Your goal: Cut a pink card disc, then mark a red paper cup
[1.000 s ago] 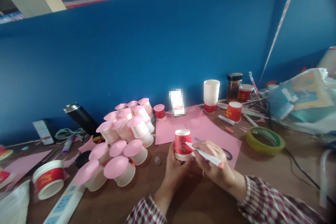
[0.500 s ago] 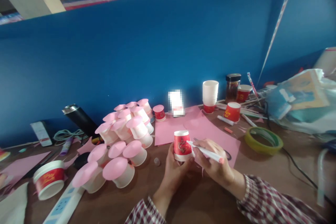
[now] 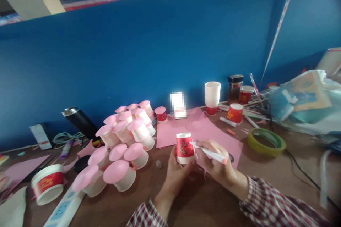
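Observation:
My left hand (image 3: pixel 179 174) is wrapped around a red paper cup (image 3: pixel 184 150) with white bands at top and bottom, held a little above the table. Dark lines mark its red side, which faces me. In my right hand (image 3: pixel 217 158) is a white marker pen (image 3: pixel 211 154) with an orange-red end, its tip at the cup's right side. Just past the right hand shows a dark loop (image 3: pixel 231 157) like a scissors handle; whether the hand also holds it I cannot tell. Pink paper (image 3: pixel 170 134) lies behind the cup.
Several white cups with pink paper discs (image 3: pixel 115 171) crowd the left, near a power strip (image 3: pixel 62 207) and a black flask (image 3: pixel 80 120). To the right are a yellow tape roll (image 3: pixel 266 151), a red cup (image 3: pixel 234 113), a cup stack (image 3: pixel 212 94) and a jar (image 3: pixel 235 90).
The whole view has shifted very slightly. Both hands keep their holds on the cup and the marker pen, with the pen tip still at the cup's right side.

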`<state>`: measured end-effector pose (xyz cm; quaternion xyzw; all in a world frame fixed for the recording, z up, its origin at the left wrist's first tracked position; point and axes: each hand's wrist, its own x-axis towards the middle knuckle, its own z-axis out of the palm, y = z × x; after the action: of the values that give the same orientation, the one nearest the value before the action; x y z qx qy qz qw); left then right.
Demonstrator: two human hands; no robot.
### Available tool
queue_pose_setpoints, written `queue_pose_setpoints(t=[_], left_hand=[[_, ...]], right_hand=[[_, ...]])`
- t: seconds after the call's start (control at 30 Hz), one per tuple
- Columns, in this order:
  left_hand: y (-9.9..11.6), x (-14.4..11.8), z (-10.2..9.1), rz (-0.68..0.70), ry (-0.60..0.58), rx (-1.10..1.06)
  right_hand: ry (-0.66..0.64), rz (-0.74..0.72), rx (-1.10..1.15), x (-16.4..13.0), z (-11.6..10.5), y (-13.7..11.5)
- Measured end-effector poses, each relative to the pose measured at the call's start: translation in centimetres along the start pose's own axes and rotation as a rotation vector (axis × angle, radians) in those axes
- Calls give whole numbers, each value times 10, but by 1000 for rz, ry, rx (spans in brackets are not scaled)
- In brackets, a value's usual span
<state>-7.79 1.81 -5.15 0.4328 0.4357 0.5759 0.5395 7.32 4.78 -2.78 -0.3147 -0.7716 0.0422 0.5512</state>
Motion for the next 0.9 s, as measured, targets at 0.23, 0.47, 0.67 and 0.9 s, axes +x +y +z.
queue_pose_setpoints(t=[0.23, 0.47, 0.67, 0.9], left_hand=[[2, 1, 0, -17, -24, -31], [5, -2, 7, 0, 35, -83], [6, -3, 8, -1, 35, -98], [3, -1, 4, -13, 5, -80]], right_hand=[[20, -23, -37, 1, -1, 0], [-5, 15, 2, -1, 0, 2], [-3, 1, 5, -2, 0, 3], [8, -30, -8, 3, -2, -3]])
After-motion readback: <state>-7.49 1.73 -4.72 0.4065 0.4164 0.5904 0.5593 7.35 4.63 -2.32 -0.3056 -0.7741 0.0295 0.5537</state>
